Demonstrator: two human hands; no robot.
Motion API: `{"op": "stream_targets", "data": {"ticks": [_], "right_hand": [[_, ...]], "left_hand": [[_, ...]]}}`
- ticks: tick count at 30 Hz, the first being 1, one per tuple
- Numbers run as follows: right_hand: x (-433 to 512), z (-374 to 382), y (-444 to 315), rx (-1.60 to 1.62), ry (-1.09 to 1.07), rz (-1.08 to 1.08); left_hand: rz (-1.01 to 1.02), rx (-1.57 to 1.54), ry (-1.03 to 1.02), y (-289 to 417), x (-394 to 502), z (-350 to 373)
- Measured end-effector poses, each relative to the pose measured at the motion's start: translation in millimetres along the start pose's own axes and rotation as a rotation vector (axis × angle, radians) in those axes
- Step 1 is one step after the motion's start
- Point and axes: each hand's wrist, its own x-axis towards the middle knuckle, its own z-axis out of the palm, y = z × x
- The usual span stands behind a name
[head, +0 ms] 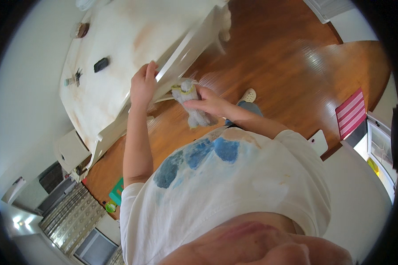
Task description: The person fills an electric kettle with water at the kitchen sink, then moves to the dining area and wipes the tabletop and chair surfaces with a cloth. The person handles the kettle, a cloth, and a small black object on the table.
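Observation:
My right hand is closed around a bundle of grey-white knit work gloves with yellow edging, held over the floor just off the table. My left hand is at the near edge of a large white table, beside a long pale front panel, possibly a drawer front. Its fingers are bent and partly hidden, so whether they grip that edge cannot be told. A small black case-like object lies on the tabletop beyond my left hand, with a bunch of keys farther off.
A brown-filled jar stands near the table's far side against the wall. Brown wooden flooring surrounds my shoe. A pink striped mat lies by a doorway at right. A green plastic item stands on the floor at lower left.

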Motion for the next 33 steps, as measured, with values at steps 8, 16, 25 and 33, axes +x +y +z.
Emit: {"op": "stream_targets", "data": {"ticks": [8,16,25,33], "right_hand": [[-37,-119,-27,0.310,0.545,0.086],[-53,-176,-35,0.449,0.729,0.121],[-45,-174,-38,0.301,0.622,0.102],[-70,-200,-47,0.284,0.773,0.061]], "left_hand": [[0.020,0.010,0.005,-11,3,-1],[0.038,-0.043,0.090,-23,6,-1],[0.076,-0.048,0.111,-30,10,-1],[0.144,-0.047,0.093,-44,17,-3]]}}
